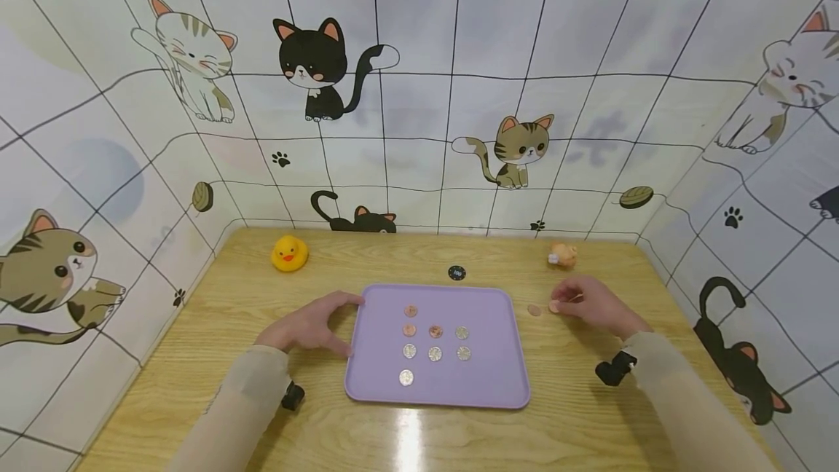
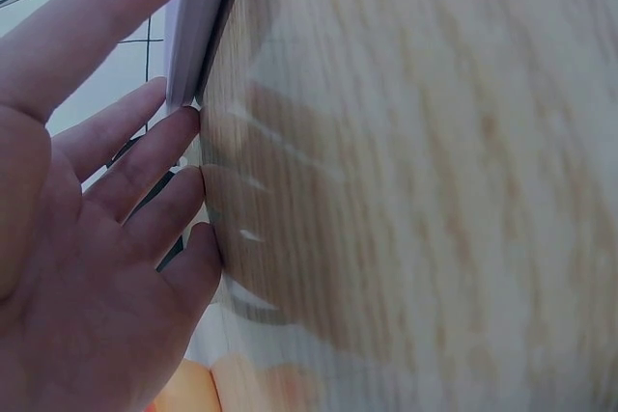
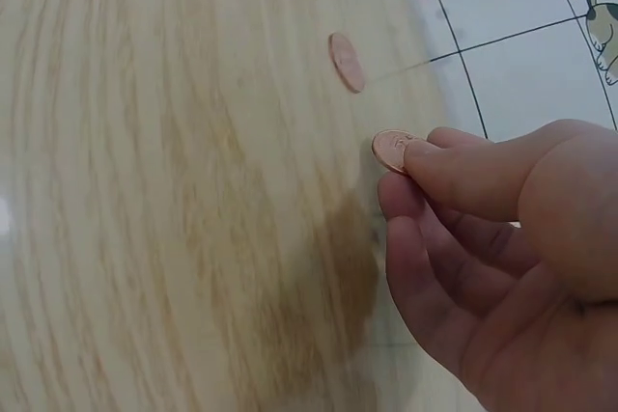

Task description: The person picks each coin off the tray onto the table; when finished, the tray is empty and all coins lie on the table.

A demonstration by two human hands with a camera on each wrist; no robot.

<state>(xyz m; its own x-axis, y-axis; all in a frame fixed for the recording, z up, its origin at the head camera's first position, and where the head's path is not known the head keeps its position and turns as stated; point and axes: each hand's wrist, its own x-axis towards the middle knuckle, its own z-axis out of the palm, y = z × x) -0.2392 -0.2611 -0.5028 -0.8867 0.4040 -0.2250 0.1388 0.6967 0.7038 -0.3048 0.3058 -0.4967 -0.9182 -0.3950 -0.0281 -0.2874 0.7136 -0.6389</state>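
Note:
Between thumb and fingertips, my right hand [image 1: 593, 303] pinches a copper coin [image 3: 391, 149] just over the table, right of the tray. Another copper coin [image 1: 534, 310] lies flat on the wood between that hand and the tray. My left hand [image 1: 313, 323] has its fingers spread, with thumb and fingertips at the left rim of the lilac tray [image 1: 494, 384]. On the tray lie several coins in loose rows and columns: copper ones such as the top-left coin [image 1: 410, 310], and silver ones such as the bottom-left coin [image 1: 406, 377].
A yellow rubber duck [image 1: 289, 253] stands at the back left of the wooden table [image 1: 314, 428]. Behind the tray lies a black round chip [image 1: 457, 273] marked 100. Beyond my right hand sits a small orange-pink figurine [image 1: 562, 255]. Cat-print sheeting [image 1: 419, 108] encloses the back and sides.

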